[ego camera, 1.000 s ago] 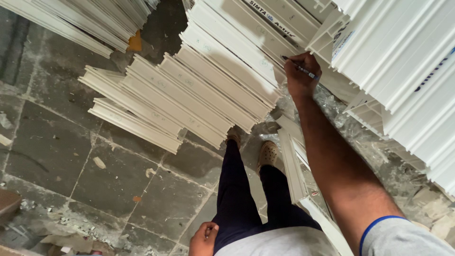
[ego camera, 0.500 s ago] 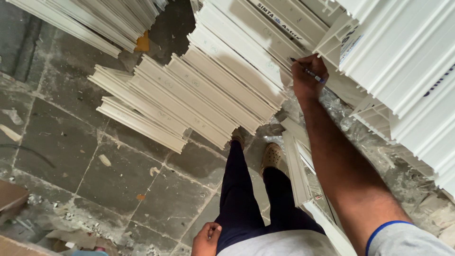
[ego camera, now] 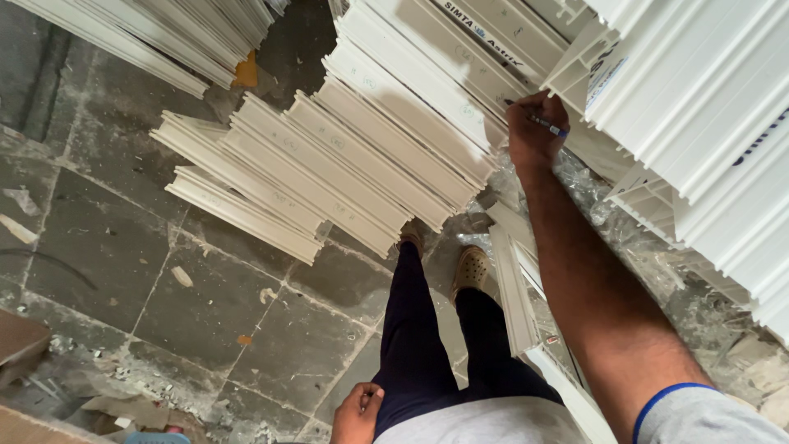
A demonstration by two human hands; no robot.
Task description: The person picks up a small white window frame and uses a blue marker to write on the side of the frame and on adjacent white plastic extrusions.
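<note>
Head view, right hand (ego camera: 534, 136) pinching a blue pen (ego camera: 544, 123) against white profile strips (ego camera: 427, 90), left hand (ego camera: 357, 413) loosely curled by thigh

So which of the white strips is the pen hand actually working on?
The right hand holds a pen with its tip on the upper end of the long white strip in the middle stack, just left of the hand; the lower-left strips lie untouched.

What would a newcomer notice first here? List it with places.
White strips lie stacked across the top of the view, fanned out over the grey stone floor. At upper right, the right hand holds a pen against one strip. The left hand hangs by the leg at the bottom.
</note>
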